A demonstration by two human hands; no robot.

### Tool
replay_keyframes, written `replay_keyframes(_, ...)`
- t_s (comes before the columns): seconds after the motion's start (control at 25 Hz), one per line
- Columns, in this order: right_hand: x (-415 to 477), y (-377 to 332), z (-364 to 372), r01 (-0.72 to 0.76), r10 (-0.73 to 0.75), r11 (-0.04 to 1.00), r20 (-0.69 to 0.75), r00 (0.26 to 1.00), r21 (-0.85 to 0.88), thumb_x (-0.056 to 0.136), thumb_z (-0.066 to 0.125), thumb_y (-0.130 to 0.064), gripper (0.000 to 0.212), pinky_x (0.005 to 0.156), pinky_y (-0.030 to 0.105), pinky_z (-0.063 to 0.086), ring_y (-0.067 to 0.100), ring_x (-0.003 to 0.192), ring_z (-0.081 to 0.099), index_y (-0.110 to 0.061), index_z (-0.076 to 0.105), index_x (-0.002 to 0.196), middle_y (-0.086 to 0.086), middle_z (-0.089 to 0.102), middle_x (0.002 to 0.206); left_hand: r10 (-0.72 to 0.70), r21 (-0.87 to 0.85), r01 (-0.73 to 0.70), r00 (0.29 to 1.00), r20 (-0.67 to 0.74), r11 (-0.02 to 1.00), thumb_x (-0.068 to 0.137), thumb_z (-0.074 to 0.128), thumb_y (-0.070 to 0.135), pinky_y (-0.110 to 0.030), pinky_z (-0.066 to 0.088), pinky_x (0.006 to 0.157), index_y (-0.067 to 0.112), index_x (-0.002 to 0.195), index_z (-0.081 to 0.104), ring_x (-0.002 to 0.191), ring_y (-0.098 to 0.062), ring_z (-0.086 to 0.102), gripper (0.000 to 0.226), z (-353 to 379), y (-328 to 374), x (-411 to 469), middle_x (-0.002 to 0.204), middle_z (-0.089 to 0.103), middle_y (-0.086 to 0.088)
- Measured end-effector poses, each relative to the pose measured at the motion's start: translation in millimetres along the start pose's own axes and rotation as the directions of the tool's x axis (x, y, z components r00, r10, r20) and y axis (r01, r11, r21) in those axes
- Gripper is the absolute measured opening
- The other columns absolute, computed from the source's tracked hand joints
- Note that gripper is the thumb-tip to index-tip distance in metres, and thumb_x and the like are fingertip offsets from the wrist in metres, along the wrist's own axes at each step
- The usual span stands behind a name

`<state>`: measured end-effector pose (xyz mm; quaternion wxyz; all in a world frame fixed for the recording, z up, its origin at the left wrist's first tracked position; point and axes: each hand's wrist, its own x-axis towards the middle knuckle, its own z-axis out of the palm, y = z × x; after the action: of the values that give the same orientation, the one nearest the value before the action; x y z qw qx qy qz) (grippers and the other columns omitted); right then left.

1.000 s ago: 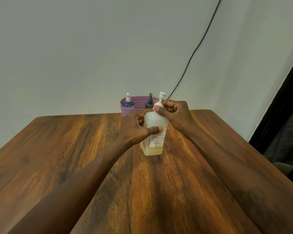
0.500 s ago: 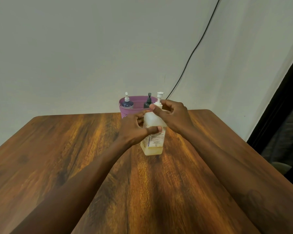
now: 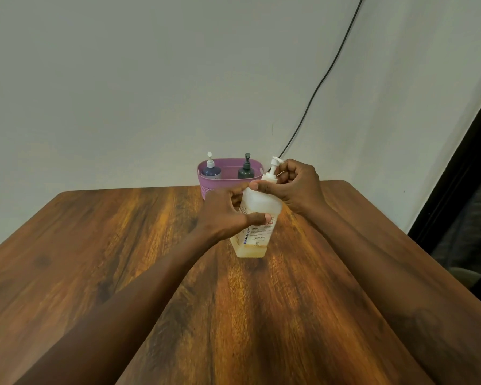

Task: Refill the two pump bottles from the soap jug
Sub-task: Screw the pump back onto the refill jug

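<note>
The translucent white soap jug [image 3: 261,202] has tipped rightward, the left hand [image 3: 225,215] gripping its body, the right hand [image 3: 297,187] curled round its white pump collar [image 3: 268,177], likely unscrewing it.

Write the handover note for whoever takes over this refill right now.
Left hand: grips the body of the soap jug, which is slightly tilted, base at the wooden table, with a little yellowish liquid at the bottom.
Right hand: grips the pump collar; I cannot tell whether it is loosened.
Blue pump bottle and dark grey pump bottle: in the purple basket at the far edge, pumps on.
Done: apparently nothing poured.
Left: remove the jug's pump, open both bottles, fill, reclose.
</note>
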<state>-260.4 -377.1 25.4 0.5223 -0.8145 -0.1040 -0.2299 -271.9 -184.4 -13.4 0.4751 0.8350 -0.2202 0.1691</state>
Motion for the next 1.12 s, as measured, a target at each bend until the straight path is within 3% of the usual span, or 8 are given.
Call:
replay_keyframes(0.08,0.6,-2.1,4.5,-0.023,0.021,0.993,-0.015,1.000,-0.116,0.053,0.085,-0.074,0.063,0.050,0.012,0.046,-0.006,0.054,0.055,-0.023,0.067,0.087,-0.012,0.066,0.070,-0.005,0.020,0.006,1.000,-0.016,1.000,0.059,0.085,0.066,-0.014,0.057,0.073,0.029,0.134,0.061,0.086,0.014,0.064,0.087,1.2,0.2,-0.3,0.110,0.069,0.019)
replay_keyframes(0.16,2.5,-2.3,6.4,-0.019,0.025,0.996,0.072,0.997,-0.082,0.062,0.080,-0.075,0.061,0.064,0.016,0.056,-0.007,0.071,0.064,-0.027,0.068,0.099,-0.012,0.072,0.086,-0.018,0.009,0.018,0.999,-0.030,1.000,0.061,0.085,0.063,-0.020,0.059,0.076,0.029,0.132,0.062,0.093,0.004,0.068,0.082,1.8,-1.3,0.5,0.117,0.071,0.012)
replay_keyframes(0.24,4.8,-0.9,4.3,-0.076,0.028,0.984,0.283,0.959,0.163,0.078,0.074,-0.068,0.053,0.089,0.033,0.061,0.005,0.102,0.071,-0.032,0.069,0.117,-0.008,0.074,0.114,-0.026,-0.016,0.026,0.999,-0.029,1.000,0.063,0.086,0.059,-0.027,0.061,0.079,0.029,0.129,0.064,0.094,0.000,0.070,0.076,0.3,-2.1,2.4,0.116,0.073,0.010)
replay_keyframes(0.36,5.8,4.6,-1.3,-0.214,-0.009,0.864,0.440,0.898,0.455,0.094,0.065,-0.044,0.034,0.097,0.038,0.057,0.020,0.119,0.067,-0.028,0.069,0.124,0.000,0.071,0.128,-0.051,-0.076,0.050,0.999,-0.001,0.996,0.065,0.087,0.054,-0.027,0.061,0.079,0.029,0.133,0.063,0.094,0.001,0.070,0.076,-5.9,-1.1,5.2,0.115,0.073,0.010)
replay_keyframes(0.48,6.2,7.9,-3.9,-0.060,-0.087,0.917,0.344,0.935,0.394,0.102,0.060,-0.025,0.026,0.088,0.029,0.058,0.019,0.114,0.070,-0.018,0.071,0.125,0.000,0.073,0.122,-0.045,-0.058,0.046,0.999,0.026,0.997,0.067,0.087,0.052,-0.032,0.062,0.078,0.027,0.134,0.063,0.093,-0.002,0.072,0.075,-8.5,0.8,6.2,0.116,0.074,0.008)
replay_keyframes(0.76,3.9,-0.7,0.1,0.086,-0.148,0.953,0.197,0.969,0.291,0.100,0.065,-0.021,0.020,0.078,0.024,0.059,0.013,0.100,0.074,-0.016,0.075,0.117,-0.006,0.078,0.108,-0.081,-0.114,0.075,0.996,-0.046,0.991,0.063,0.087,0.055,-0.038,0.062,0.077,0.026,0.126,0.068,0.090,-0.007,0.073,0.072,-3.5,7.3,5.9,0.111,0.075,0.008)
replay_keyframes(0.96,0.8,-6.4,2.9,0.057,-0.076,0.962,0.063,0.995,0.266,0.075,0.091,-0.033,0.037,0.069,0.030,0.062,0.013,0.086,0.077,-0.013,0.077,0.103,-0.004,0.079,0.094,-0.089,-0.110,0.079,0.992,-0.088,0.991,0.062,0.085,0.061,-0.036,0.063,0.077,0.026,0.125,0.068,0.091,-0.007,0.073,0.074,0.2,7.1,3.8,0.111,0.074,0.009)
replay_keyframes(1.12,3.2,-6.5,4.5,0.013,-0.011,0.999,-0.031,0.999,0.048,0.054,0.097,-0.049,0.047,0.057,0.022,0.057,0.003,0.066,0.068,-0.021,0.069,0.079,-0.006,0.072,0.075,-0.045,-0.022,0.044,0.996,-0.071,0.999,0.062,0.084,0.062,-0.033,0.063,0.074,0.028,0.129,0.066,0.089,-0.002,0.071,0.076,-1.1,5.6,1.4,0.111,0.074,0.010)
